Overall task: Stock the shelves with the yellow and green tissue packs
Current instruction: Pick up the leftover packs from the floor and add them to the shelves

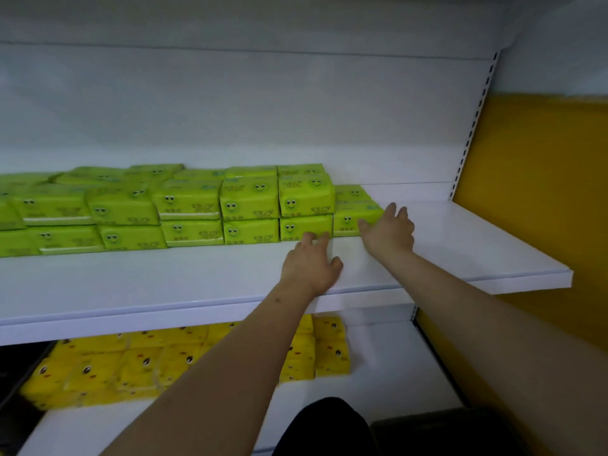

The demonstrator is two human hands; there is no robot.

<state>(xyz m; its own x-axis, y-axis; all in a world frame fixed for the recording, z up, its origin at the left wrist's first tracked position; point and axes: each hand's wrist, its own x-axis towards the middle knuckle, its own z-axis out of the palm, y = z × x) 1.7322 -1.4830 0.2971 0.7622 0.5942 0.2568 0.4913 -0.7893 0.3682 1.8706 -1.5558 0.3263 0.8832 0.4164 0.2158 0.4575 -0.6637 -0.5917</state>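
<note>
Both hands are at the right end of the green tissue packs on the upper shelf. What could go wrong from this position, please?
1. The right hand presses the last single green pack; a hard push may shove it askew or squash it.
2. The left hand touches the bottom pack of a two-high stack; pushing it could tilt the upper pack.
3. The packs further left already sit unevenly, so pushing might worsen the row.
</note>
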